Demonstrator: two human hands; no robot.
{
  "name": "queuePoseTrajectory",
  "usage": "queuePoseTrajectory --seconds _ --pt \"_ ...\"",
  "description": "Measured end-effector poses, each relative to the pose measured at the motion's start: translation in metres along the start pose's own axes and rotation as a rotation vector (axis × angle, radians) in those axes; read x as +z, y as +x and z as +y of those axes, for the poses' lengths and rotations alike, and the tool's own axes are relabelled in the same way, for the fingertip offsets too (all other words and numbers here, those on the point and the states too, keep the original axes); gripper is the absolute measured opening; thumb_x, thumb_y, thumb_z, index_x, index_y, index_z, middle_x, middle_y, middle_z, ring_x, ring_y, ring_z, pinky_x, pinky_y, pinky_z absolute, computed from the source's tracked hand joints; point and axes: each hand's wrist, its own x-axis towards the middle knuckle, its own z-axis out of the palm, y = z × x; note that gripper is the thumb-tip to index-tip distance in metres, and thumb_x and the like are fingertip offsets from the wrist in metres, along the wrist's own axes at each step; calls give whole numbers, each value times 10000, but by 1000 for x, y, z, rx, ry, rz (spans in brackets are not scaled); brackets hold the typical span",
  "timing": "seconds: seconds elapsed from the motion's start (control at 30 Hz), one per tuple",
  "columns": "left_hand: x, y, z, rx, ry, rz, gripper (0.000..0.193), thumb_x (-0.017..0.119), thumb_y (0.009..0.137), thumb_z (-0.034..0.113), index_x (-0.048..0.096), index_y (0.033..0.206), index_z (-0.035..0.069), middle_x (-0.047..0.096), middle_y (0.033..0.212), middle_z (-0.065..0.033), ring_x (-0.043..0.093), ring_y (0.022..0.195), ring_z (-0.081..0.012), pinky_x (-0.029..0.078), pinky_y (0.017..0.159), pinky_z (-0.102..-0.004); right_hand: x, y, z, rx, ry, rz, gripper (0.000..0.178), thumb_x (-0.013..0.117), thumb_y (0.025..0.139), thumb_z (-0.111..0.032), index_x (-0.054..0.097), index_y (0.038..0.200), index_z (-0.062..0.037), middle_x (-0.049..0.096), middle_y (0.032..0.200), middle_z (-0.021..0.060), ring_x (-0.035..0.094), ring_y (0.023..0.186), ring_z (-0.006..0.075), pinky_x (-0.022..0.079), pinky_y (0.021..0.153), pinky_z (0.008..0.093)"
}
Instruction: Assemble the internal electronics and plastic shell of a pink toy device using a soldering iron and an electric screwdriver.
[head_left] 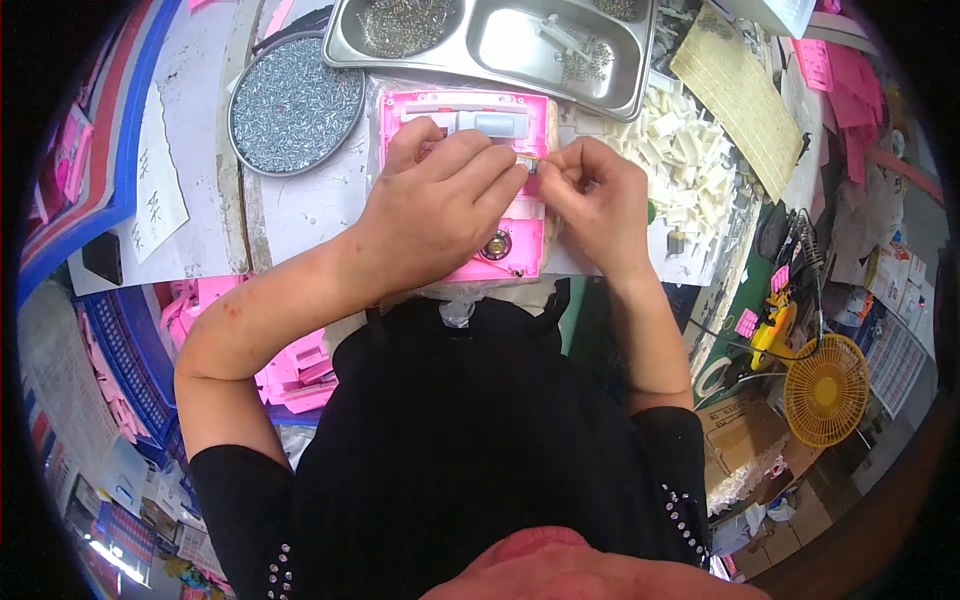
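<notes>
A pink plastic housing lies on the table in front of me, with a pale grey rectangular part across its upper half. A round speaker-like part sits in its lower half. My left hand bends over the housing, fingers pressed together; what its fingertips hold is hidden. At the housing's right edge my right hand is closed in a pinch. A small metallic piece shows between the two hands' fingertips; whether the pinch holds it I cannot make out.
A round tray of small screws stands at the left. Behind is a steel compartment tray with small metal parts. White plastic pieces are heaped at right, beside a tan perforated sheet. A yellow fan stands lower right.
</notes>
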Motion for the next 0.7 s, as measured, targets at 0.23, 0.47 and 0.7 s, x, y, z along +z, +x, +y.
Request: queuePoseTrajectory --seconds 0.23,0.47,0.7 --pt "-1 4 -1 0 0 -31 417 702 804 191 691 1209 88 637 1139 -11 564 1043 -172 336 960 -416 -10 -15 -11 -114 -109 16 144 732 818 -101 754 951 -50 633 612 35 579 537 171 407 716 313" --pt "3 2 -2 50 24 -29 457 700 783 201 689 1221 69 628 1154 0 559 1052 -168 338 955 -422 -8 -16 -26 -305 -303 71 138 694 837 -81 746 963 -60 693 735 56 618 619 198 395 735 341" --pt "6 0 -2 51 22 -3 436 702 788 194 697 1203 61 621 1157 5 554 1060 -164 336 948 -423 -2 -21 -23 -344 -346 63 191 680 840 -70 721 1026 -61 687 743 50 626 649 214 391 746 348"
